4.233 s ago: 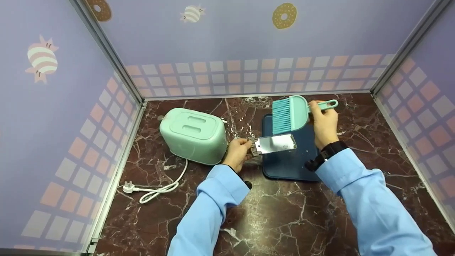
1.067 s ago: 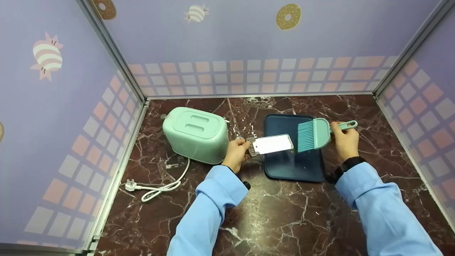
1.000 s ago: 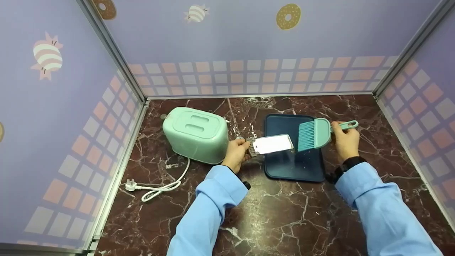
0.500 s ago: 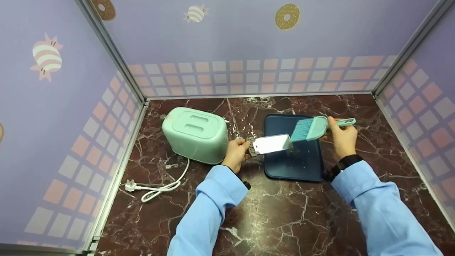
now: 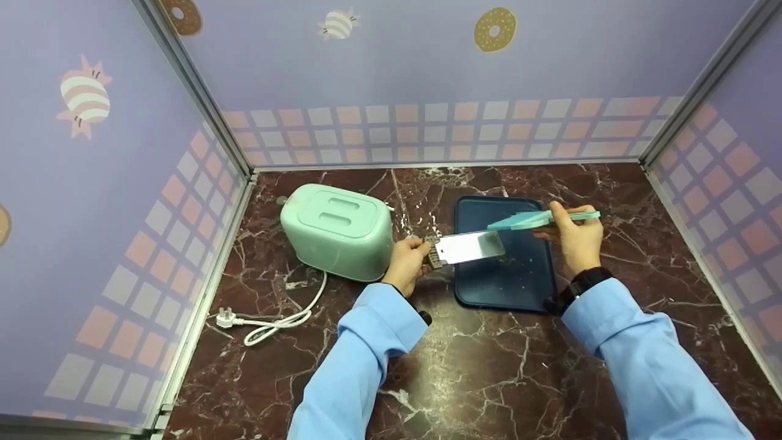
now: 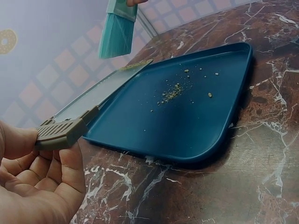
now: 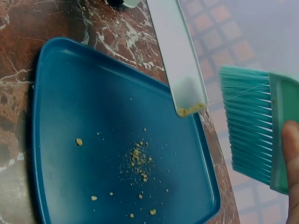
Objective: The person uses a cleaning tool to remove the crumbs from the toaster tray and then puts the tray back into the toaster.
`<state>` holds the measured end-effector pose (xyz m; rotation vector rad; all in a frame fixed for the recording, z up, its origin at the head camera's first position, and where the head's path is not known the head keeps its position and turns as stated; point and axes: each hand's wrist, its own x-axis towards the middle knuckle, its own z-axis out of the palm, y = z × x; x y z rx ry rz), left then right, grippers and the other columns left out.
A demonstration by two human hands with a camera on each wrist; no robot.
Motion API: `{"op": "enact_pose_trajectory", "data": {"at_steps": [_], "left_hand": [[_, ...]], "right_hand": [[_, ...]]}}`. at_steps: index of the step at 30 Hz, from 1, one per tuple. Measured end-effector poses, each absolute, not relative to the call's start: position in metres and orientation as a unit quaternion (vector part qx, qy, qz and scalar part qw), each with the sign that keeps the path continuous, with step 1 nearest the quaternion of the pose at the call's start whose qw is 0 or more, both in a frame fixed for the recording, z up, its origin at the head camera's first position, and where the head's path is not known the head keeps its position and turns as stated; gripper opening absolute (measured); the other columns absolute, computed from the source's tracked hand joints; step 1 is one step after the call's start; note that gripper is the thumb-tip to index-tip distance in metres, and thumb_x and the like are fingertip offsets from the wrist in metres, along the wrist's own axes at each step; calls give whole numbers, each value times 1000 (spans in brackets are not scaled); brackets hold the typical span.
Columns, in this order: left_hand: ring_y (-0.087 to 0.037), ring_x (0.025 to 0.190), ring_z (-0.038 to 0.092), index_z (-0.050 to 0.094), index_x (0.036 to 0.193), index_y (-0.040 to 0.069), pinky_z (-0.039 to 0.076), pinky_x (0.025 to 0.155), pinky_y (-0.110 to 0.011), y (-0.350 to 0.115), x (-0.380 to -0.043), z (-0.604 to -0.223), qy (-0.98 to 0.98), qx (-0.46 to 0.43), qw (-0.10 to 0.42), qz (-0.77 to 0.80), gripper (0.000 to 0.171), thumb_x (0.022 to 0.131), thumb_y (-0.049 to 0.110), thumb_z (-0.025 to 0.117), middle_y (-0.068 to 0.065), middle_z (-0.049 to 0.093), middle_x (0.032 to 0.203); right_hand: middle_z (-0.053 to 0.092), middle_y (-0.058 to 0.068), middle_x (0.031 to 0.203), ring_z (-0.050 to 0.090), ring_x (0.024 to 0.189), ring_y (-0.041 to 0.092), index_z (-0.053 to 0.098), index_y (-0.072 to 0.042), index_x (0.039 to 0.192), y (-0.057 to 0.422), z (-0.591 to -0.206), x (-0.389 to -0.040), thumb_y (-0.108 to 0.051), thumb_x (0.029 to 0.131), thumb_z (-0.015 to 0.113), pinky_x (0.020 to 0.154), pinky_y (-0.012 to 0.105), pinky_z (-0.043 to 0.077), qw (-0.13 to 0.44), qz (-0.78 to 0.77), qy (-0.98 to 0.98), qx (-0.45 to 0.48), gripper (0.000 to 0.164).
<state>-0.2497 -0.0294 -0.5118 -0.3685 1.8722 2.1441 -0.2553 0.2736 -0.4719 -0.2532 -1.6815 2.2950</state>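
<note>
My left hand (image 5: 405, 261) pinches the brownish ridged handle of a flat metal crumb tray (image 5: 467, 247), thumb above and curled fingers below. The crumb tray reaches out over a dark blue serving tray (image 5: 519, 284); yellowish crumbs cling along its far end in both wrist views. My right hand (image 5: 577, 240) grips the handle of a mint-green cleaning brush (image 5: 531, 220). Its turquoise bristles (image 7: 247, 121) hang above the crumb tray's far end, apart from it in the wrist views. Crumbs (image 6: 173, 93) lie scattered in the middle of the blue tray.
A mint-green toaster (image 5: 336, 232) stands left of my left hand, its white cord and plug (image 5: 226, 318) lying on the dark red marbled tabletop (image 5: 476, 373). Pale specks lie behind the left hand. Patterned purple walls enclose the back and sides.
The brush came right and nearer, then swung back left over the past second, tilting until it appears edge-on. My left hand and the crumb tray have hardly moved.
</note>
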Motion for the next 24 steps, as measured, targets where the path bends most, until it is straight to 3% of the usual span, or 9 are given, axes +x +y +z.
{"op": "enact_pose_trajectory", "data": {"at_steps": [5,15,24], "left_hand": [[-16,84,55,49,143,-10,51,64,-25,-28,-251,-512,639,-126,132,748,40,107,9,52,-15,58,115],[-16,83,54,46,144,-12,51,64,-26,-26,-251,-512,633,-129,132,752,42,107,8,51,-15,56,118],[-16,80,55,54,136,-11,51,65,-26,-28,-249,-513,633,-118,130,754,35,108,9,50,-9,58,99]], "right_hand": [[74,20,85,75,67,33,47,2,97,268,-474,-256,-17,94,76,66,44,62,144,787,-595,-72,34],[74,18,87,76,73,34,48,1,96,262,-478,-250,-22,93,77,71,46,62,134,760,-631,-83,36],[73,18,88,76,73,34,49,1,94,267,-487,-245,-21,94,75,70,46,62,128,757,-634,-91,34]]}}
